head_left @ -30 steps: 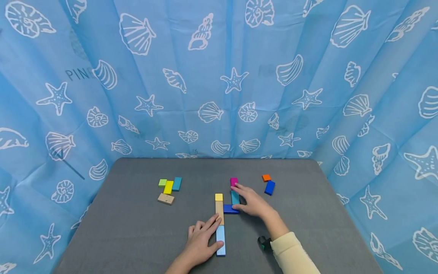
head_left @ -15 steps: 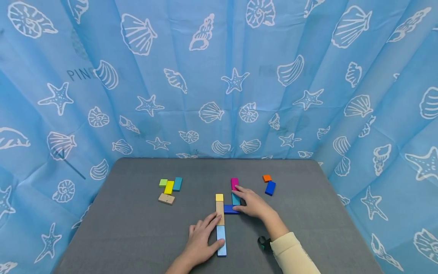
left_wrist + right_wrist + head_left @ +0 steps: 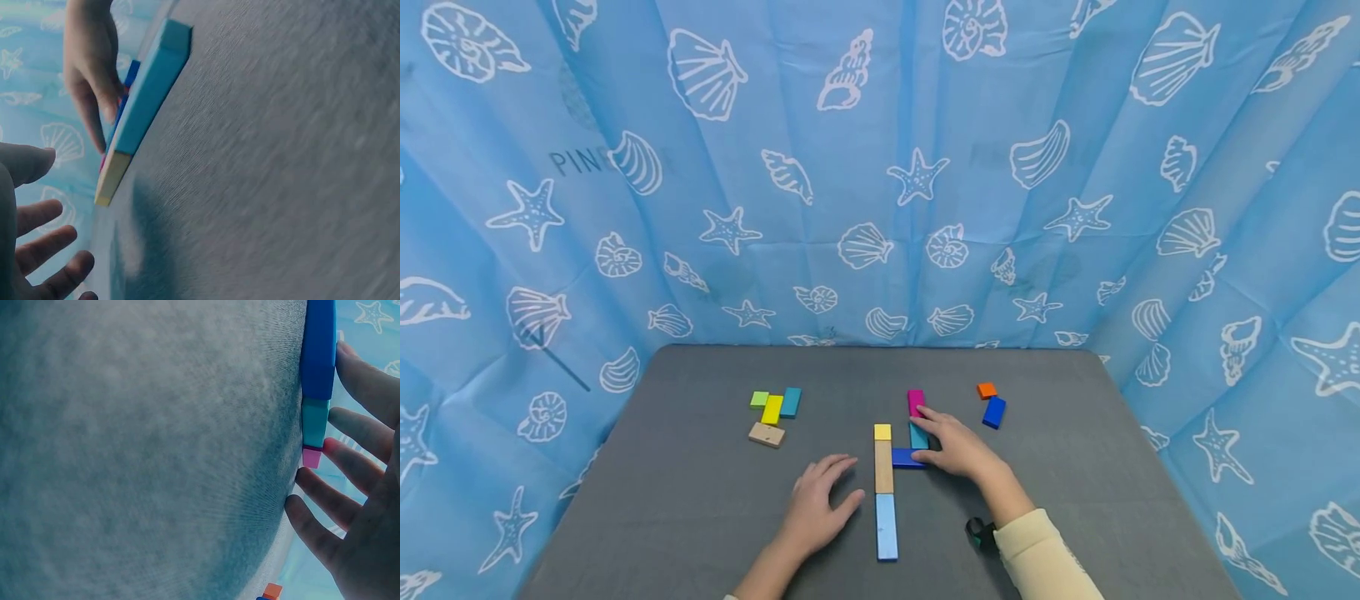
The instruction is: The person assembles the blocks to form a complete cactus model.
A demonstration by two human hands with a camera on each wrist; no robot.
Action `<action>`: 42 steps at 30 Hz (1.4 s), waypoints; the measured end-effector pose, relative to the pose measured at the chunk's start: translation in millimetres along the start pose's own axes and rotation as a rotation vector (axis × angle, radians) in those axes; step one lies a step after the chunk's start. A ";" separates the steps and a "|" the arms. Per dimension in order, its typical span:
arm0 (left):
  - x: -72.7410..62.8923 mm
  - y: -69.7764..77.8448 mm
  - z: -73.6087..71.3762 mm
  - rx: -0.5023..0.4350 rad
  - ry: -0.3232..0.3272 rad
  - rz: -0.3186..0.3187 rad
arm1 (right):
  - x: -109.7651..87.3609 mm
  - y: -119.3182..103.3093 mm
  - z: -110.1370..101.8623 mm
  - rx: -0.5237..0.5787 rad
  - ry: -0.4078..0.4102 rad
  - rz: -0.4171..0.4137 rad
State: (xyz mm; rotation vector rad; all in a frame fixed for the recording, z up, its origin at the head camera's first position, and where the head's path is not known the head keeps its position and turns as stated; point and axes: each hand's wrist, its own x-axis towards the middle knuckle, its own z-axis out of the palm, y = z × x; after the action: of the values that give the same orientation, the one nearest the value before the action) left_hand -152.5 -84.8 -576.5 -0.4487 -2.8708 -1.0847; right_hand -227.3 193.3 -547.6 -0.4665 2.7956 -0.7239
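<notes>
A column of flat blocks lies mid-table in the head view: a small yellow block, a tan block and a light blue block. A dark blue block branches off the tan one to the right. From it a teal block and a magenta block run away from me. My right hand rests on this branch, thumb on the dark blue block and extended fingertips on the teal and magenta ones. Left of the column, my left hand holds nothing, its fingers spread and apart from the blocks.
At the back left lie a lime block, a yellow block, a teal block and a tan block. An orange block and a blue block lie back right. Behind the grey table hangs a shell-print curtain.
My left hand has lifted off the tan and light blue blocks and moved left. The right hand stays on the branch, its fingers having shifted slightly over the teal and magenta blocks.
</notes>
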 end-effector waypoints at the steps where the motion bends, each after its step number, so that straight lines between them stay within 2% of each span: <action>1: 1.0 -1.0 -1.3 0.003 0.005 0.003 | 0.0 0.2 -0.3 -0.001 0.000 0.000; 9: 9.6 -7.9 -14.0 0.040 0.077 0.011 | 0.8 1.4 0.3 0.005 -0.003 -0.003; 16: 18.3 -12.8 -22.4 0.049 0.095 0.015 | 0.4 0.9 -0.4 0.004 -0.004 0.004; 24: 21.6 -17.7 -29.0 0.072 0.131 0.035 | -0.2 -0.4 -1.0 0.007 -0.001 0.001; 33: 32.1 -29.2 -37.0 0.078 0.110 0.008 | 0.3 -2.0 -1.9 0.003 -0.008 0.013; 42: 44.9 -46.4 -45.3 0.086 0.120 0.055 | -1.6 -1.8 -1.6 0.010 0.005 0.006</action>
State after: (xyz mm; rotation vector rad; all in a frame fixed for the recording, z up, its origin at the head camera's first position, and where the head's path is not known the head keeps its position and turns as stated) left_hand -211.4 -136.1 -565.9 -0.4396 -2.7703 -0.9421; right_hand -225.8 193.0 -545.0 -0.4546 2.7955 -0.7392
